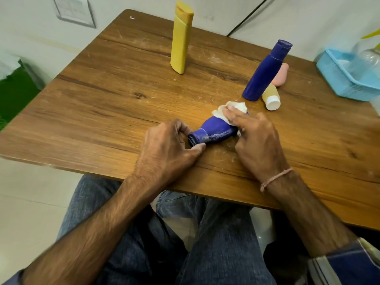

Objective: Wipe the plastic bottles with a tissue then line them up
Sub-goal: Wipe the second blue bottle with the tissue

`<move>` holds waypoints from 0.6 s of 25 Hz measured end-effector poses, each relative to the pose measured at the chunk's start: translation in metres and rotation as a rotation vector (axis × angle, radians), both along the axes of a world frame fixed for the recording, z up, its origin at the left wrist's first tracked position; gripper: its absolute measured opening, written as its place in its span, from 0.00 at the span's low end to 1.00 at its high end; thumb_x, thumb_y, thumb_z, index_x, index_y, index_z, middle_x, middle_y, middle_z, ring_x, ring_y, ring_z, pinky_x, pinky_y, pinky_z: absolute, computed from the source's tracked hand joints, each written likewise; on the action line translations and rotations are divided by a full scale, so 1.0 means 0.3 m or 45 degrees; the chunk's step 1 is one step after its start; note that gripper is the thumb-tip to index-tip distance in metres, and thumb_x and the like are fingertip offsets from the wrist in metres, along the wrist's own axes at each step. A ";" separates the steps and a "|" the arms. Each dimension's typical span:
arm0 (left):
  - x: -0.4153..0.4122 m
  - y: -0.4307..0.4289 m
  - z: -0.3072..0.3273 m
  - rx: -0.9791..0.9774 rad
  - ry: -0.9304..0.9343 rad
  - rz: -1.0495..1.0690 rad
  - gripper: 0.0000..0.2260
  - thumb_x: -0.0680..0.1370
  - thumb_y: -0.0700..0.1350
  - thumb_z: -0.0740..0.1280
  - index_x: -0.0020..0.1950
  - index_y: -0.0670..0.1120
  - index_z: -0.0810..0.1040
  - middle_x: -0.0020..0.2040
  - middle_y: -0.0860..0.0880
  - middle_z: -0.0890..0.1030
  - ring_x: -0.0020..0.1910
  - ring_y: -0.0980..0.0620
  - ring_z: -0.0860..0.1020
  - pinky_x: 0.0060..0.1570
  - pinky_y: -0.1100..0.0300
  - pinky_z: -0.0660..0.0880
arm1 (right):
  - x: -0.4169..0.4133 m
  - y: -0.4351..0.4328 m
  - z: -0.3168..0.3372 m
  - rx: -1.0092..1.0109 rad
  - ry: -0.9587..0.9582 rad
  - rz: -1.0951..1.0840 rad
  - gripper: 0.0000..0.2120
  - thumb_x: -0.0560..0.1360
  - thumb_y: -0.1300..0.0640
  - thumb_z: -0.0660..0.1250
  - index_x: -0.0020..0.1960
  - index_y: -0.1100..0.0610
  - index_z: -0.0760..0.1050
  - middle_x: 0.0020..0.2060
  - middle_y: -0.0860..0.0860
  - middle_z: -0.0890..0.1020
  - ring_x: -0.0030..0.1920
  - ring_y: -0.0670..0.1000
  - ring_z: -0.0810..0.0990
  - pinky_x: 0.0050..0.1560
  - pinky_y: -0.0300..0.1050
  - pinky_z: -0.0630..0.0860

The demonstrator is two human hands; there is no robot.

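The small blue bottle (213, 133) lies on its side at the centre of the frame, on the wooden table (102, 99), cap end toward the lower left. The left hand (168, 145) pinches that cap end between thumb and curled fingers; this grip appears to stop the bottle from rolling. The right hand (259, 140) lays its fingers nearly straight and close together over the white tissue (230, 109) and presses it against the bottle's far end. The thumb is hidden. White smears remain on the bottle's near side, so wiping is judged incomplete.

At upper centre, the yellow bottle (182, 38) stands upright, apart. At right of centre, the tall blue bottle (265, 73) stands with the white-capped bottle (271, 97) and pink bottle (280, 76) lying beside it, probably awaiting wiping.
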State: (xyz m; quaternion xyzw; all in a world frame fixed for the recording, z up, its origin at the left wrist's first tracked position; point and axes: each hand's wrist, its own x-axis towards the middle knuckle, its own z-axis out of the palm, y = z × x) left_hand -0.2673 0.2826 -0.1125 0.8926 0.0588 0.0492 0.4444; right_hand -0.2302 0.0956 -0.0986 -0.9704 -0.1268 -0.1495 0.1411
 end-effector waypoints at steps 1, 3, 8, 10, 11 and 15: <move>0.000 0.001 -0.002 -0.005 -0.009 -0.003 0.12 0.70 0.55 0.77 0.48 0.52 0.81 0.30 0.56 0.76 0.28 0.63 0.73 0.24 0.74 0.66 | -0.031 0.031 -0.011 0.032 0.001 0.073 0.33 0.74 0.73 0.60 0.75 0.51 0.69 0.72 0.45 0.73 0.49 0.47 0.70 0.54 0.47 0.77; -0.004 0.004 -0.003 0.008 -0.048 -0.015 0.11 0.71 0.53 0.76 0.48 0.51 0.81 0.30 0.56 0.75 0.28 0.63 0.73 0.25 0.75 0.67 | -0.129 0.089 -0.048 0.015 0.008 0.317 0.34 0.71 0.74 0.59 0.74 0.53 0.71 0.71 0.46 0.74 0.43 0.47 0.67 0.49 0.41 0.73; 0.000 0.004 -0.007 -0.025 -0.035 0.001 0.10 0.70 0.55 0.76 0.45 0.51 0.82 0.27 0.55 0.76 0.28 0.60 0.75 0.29 0.68 0.67 | -0.037 0.000 -0.026 -0.008 -0.010 0.088 0.34 0.74 0.73 0.59 0.76 0.49 0.67 0.72 0.43 0.72 0.46 0.47 0.67 0.49 0.45 0.76; 0.002 0.004 -0.009 -0.022 -0.041 0.005 0.09 0.70 0.54 0.76 0.44 0.51 0.82 0.26 0.54 0.76 0.27 0.60 0.74 0.27 0.70 0.66 | -0.038 0.015 -0.024 0.033 -0.030 0.019 0.33 0.74 0.72 0.59 0.75 0.51 0.68 0.72 0.45 0.73 0.47 0.47 0.68 0.50 0.48 0.77; 0.000 0.004 -0.008 -0.016 -0.051 -0.004 0.09 0.71 0.54 0.76 0.44 0.51 0.82 0.26 0.55 0.75 0.26 0.62 0.73 0.26 0.73 0.65 | -0.071 0.047 -0.038 0.043 -0.039 0.113 0.32 0.73 0.72 0.58 0.74 0.52 0.70 0.72 0.46 0.74 0.46 0.48 0.68 0.50 0.48 0.77; -0.001 0.007 -0.006 -0.006 -0.066 -0.027 0.08 0.72 0.54 0.75 0.45 0.51 0.82 0.27 0.55 0.75 0.26 0.63 0.73 0.25 0.73 0.66 | -0.119 0.043 -0.067 -0.032 -0.058 0.332 0.34 0.72 0.73 0.57 0.75 0.52 0.70 0.72 0.44 0.73 0.43 0.49 0.68 0.47 0.42 0.74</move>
